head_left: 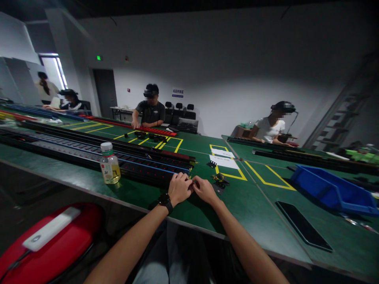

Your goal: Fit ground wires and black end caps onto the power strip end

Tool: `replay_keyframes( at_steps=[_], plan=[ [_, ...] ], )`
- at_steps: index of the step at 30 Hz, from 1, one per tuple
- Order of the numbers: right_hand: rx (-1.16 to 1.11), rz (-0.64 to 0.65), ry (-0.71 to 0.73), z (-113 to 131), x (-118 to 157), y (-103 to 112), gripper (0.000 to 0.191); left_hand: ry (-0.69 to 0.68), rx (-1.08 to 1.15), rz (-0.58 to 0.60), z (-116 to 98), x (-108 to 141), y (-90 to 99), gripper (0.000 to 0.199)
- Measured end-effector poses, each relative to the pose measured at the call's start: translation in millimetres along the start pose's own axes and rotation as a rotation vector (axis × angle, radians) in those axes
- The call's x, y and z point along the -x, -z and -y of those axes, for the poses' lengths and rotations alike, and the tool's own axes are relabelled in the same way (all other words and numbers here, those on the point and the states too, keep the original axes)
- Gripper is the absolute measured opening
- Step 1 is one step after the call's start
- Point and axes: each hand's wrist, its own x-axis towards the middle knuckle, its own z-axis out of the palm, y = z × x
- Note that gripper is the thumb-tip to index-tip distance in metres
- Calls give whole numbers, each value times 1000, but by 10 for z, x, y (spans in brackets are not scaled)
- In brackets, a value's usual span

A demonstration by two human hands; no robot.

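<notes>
Two grips, can't tell state: left hand (180, 188), right hand (205, 190) at long black rail (145, 172) end.
Green surface (245, 209): front edge near, room rightward.

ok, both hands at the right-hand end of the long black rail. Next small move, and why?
I'd probably hold the left hand steady and make a slight adjustment with the right hand: they meet, curled close together, by the end of the long black rail. Whatever is between them is hidden, so go gently.
</notes>
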Motion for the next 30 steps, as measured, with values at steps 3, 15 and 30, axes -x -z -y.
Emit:
replay_keyframes(
  at_steps=[3, 15, 30],
  plan=[
    [21, -59, -54, 0, -10, 13, 14, 15, 0, -15, -9, 2, 9, 13],
    [93, -236, -221, -77, -63, 64, 25, 26, 21, -60, -4, -14, -1, 6],
    [235, 103, 33, 126, 34, 117, 32, 72, 97, -89, -24, -7, 56, 14]
  ],
)
